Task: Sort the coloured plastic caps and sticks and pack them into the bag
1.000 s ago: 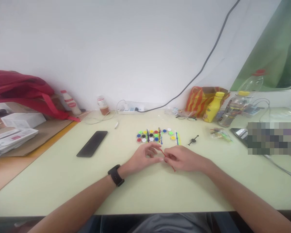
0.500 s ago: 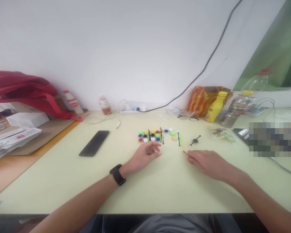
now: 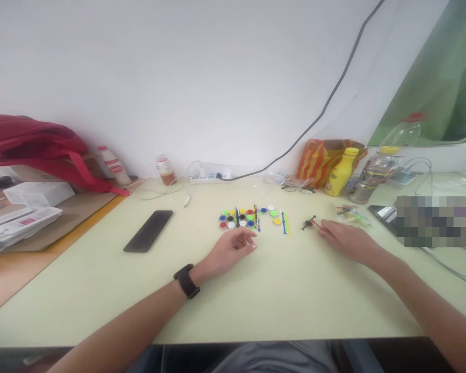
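My right hand (image 3: 345, 239) lies on the pale green table (image 3: 256, 295), pinching a thin red stick (image 3: 317, 224). The stick's tip reaches a small black wheel-and-axle piece (image 3: 308, 224). My left hand (image 3: 233, 249), with a black watch (image 3: 186, 281) on the wrist, rests on the table with fingers loosely curled and nothing visible in them. Just beyond it sit several small coloured round caps (image 3: 243, 217) and coloured sticks (image 3: 284, 223) in rows.
A black phone (image 3: 148, 237) lies to the left. Along the wall stand small bottles (image 3: 165, 170), a power strip (image 3: 209, 177), a striped bag (image 3: 322, 160), a yellow bottle (image 3: 340, 172) and clear bottles (image 3: 373, 173). A red bag (image 3: 34, 150) and papers sit far left.
My right hand carried the red stick away from my left hand, rightward and farther out, to the black piece. My left hand stayed in place.
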{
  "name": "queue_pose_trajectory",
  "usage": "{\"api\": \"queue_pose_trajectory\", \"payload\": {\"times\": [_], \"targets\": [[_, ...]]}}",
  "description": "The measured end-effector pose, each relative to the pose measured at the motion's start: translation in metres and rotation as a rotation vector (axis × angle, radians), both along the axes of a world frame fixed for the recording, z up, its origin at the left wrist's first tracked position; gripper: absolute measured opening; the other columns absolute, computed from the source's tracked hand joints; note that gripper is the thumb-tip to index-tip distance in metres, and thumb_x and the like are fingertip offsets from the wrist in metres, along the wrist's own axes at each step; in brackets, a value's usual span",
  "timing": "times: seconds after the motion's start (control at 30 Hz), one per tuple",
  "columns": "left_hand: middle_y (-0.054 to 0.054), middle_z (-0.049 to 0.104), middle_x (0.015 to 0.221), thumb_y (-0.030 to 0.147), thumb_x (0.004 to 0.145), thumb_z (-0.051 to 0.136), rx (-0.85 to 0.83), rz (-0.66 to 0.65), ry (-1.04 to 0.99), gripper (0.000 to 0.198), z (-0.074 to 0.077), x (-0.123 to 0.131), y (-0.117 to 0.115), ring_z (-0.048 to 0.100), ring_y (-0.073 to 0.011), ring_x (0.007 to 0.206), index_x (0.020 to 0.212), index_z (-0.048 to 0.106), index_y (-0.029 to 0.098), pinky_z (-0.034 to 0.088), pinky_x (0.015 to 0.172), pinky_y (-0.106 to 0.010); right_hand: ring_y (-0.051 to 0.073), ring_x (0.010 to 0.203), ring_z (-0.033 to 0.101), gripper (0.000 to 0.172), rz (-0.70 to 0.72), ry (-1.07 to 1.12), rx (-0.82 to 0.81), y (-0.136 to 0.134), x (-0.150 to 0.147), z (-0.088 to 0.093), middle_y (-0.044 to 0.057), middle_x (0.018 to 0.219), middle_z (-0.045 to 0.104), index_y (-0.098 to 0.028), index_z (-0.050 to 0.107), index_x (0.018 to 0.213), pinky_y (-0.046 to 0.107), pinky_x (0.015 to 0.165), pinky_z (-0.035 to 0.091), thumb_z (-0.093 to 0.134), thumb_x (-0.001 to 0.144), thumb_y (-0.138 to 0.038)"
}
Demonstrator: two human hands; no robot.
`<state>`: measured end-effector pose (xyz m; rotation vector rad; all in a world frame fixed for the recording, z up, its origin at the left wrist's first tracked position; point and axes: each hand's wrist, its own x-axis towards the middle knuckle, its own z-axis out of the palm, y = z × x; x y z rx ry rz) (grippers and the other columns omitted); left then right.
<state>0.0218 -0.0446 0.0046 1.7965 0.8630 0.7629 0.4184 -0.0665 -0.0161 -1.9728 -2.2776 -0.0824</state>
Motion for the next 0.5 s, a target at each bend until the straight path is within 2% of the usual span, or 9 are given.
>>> {"api": "queue_pose_trajectory", "payload": {"times": [0.1,0.23,0.37,0.5], "targets": [[-0.008,0.072,0.101,0.039,0.094,0.07,0.001,0.002,0.006,0.031,-0.001,0.0,0.001,0.065,-0.0175,0.086,0.117,0.067,0.018,0.053,0.081,-0.033,0.025,0.07,0.064,0.033,-0.026,-0.074,0.069,-0.002,-0.006,0.013,0.006,0.082,0.07,-0.023,0.055,0.085,0.033,0.06,0.031,0.042,0.103,-0.047],[-0.007,0.071,0.101,0.038,0.094,0.07,0.002,0.011,0.021,0.031,-0.001,-0.001,0.001,0.064,-0.0175,0.086,0.118,0.067,0.019,0.053,0.081,-0.033,0.024,0.081,0.067,0.024,0.032,0.003,0.203,-0.001,-0.034,0.036,0.006,0.098,0.073,-0.024,0.062,0.098,0.033,0.063,0.035,0.047,0.101,-0.042],[-0.007,0.071,0.1,0.038,0.094,0.07,0.005,0.012,0.016,0.031,0.0,-0.001,0.0,0.064,-0.0172,0.086,0.117,0.067,0.018,0.053,0.081,-0.033,0.022,0.091,0.068,0.02,0.174,0.09,0.127,0.014,-0.075,0.048,0.004,0.106,0.074,-0.026,0.066,0.104,0.033,0.07,0.039,0.047,0.101,-0.031],[-0.007,0.072,0.099,0.038,0.093,0.071,0.002,0.018,0.012,0.031,0.0,0.0,-0.001,0.063,-0.0163,0.083,0.116,0.068,0.018,0.052,0.079,-0.032,0.024,0.098,0.068,0.023,0.154,0.049,0.018,0.036,-0.103,0.041,0.006,0.109,0.073,-0.025,0.07,0.11,0.032,0.071,0.039,0.049,0.1,-0.024]]}}
